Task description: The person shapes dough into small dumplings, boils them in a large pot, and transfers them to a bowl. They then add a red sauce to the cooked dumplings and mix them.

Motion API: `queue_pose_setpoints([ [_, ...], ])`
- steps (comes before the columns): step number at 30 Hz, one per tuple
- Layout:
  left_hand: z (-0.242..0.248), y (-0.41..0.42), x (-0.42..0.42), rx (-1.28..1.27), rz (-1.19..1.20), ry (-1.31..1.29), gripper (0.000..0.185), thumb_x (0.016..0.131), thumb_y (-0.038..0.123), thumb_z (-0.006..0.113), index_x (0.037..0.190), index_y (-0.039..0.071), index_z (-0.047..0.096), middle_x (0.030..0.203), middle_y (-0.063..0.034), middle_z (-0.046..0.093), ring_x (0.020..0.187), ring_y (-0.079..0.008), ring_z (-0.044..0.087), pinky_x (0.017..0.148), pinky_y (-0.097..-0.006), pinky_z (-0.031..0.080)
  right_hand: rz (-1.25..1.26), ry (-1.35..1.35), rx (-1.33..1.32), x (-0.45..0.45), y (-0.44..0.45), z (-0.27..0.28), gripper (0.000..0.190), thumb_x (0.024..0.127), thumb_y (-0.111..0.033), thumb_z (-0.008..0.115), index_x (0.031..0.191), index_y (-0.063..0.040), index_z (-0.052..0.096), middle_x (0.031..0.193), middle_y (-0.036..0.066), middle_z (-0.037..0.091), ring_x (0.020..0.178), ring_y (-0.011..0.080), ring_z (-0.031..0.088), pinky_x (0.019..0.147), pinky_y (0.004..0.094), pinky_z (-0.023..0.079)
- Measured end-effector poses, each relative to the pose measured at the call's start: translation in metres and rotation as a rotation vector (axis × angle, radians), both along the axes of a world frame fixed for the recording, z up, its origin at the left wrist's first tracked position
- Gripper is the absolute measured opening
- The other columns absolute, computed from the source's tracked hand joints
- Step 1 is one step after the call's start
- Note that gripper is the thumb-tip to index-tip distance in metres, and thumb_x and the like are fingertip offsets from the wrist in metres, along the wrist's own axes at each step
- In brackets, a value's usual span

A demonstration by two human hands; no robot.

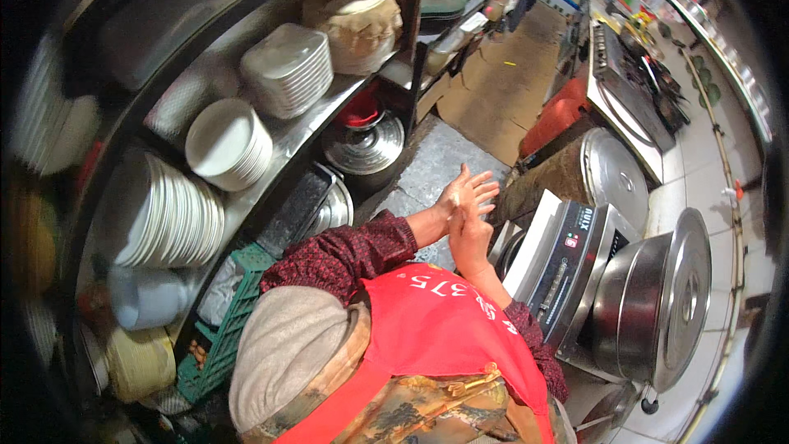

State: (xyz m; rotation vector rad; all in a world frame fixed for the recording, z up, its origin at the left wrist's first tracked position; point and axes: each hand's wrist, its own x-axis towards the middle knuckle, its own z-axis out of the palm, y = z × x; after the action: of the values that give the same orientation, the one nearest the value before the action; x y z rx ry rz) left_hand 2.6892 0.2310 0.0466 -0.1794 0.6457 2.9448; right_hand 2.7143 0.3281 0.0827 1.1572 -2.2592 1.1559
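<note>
My left hand [468,193] reaches out from a dark red patterned sleeve, its fingers spread and nothing held in it. Against the base of its palm lies my right hand [471,237], the two hands touching in front of my red apron [444,333]. The right hand's fingers are partly hidden, so I cannot tell how far they are bent; no object shows between the hands. Grey floor tiles [441,154] lie beneath them. Just right of my right hand stands an induction cooker [558,271] with a lit control panel.
Shelves at left hold stacked white plates [179,216], bowls [225,142] and square dishes [290,71]. Below are a green crate [222,320] and a lidded metal pot [363,148]. At right stand a large lidded steel pot [647,308], another round metal lid [616,179] and a stove [629,80].
</note>
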Motion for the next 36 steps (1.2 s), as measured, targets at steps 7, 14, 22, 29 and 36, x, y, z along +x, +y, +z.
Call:
queue_pose_setpoints([
  [7,0.015,0.006,0.012,-0.124,0.046,-0.001,0.081,0.092,0.062,0.033,0.147,0.005,0.015,0.151,-0.0197,0.022,0.140,-0.0285,0.022,0.112,-0.0413,0.021,-0.113,0.017,0.106,-0.029,0.009,-0.025,0.022,0.087,-0.009,0.055,0.109,-0.008,0.052,0.063,0.018,0.060,0.057,0.0376,0.062,0.048,0.0462,0.046],
  [14,0.033,-0.023,0.010,-0.284,0.231,0.211,0.080,0.093,0.058,0.038,0.148,0.005,0.012,0.154,-0.0180,0.010,0.143,-0.0258,0.013,0.115,-0.0423,0.015,-0.312,-0.127,0.083,-0.047,0.023,0.006,0.017,0.090,-0.011,0.051,0.106,-0.005,0.049,0.069,0.019,0.062,0.063,0.0381,0.062,0.054,0.0468,0.046],
  [22,0.065,-0.025,0.008,-0.037,0.224,0.311,0.085,0.091,0.060,0.040,0.147,0.004,0.011,0.154,-0.0170,0.012,0.143,-0.0286,0.012,0.114,-0.0484,0.017,-0.118,-0.247,-0.074,-0.022,-0.002,-0.010,0.010,0.091,-0.010,0.051,0.100,-0.005,0.052,0.076,0.016,0.061,0.063,0.0314,0.060,0.050,0.0393,0.044],
  [29,0.078,-0.039,0.015,-0.050,-0.117,0.511,0.068,0.095,0.052,0.041,0.140,0.001,0.035,0.147,-0.0180,0.032,0.140,-0.0300,0.023,0.108,-0.0482,0.031,0.551,-1.690,-0.824,-0.039,0.014,0.010,0.007,0.091,-0.015,0.054,0.087,-0.009,0.053,0.061,-0.001,0.046,0.045,0.0043,0.037,0.038,0.0179,0.026],
  [36,0.048,-0.046,0.042,-0.473,-0.048,0.148,0.048,0.096,0.032,0.051,0.131,-0.001,0.045,0.129,-0.0115,0.049,0.117,-0.0205,0.049,0.092,-0.0369,0.048,0.376,-1.459,-0.749,-0.043,0.021,0.030,0.010,0.091,-0.019,0.057,0.091,-0.008,0.055,0.066,-0.001,0.053,0.045,0.0039,0.040,0.038,0.0178,0.027],
])
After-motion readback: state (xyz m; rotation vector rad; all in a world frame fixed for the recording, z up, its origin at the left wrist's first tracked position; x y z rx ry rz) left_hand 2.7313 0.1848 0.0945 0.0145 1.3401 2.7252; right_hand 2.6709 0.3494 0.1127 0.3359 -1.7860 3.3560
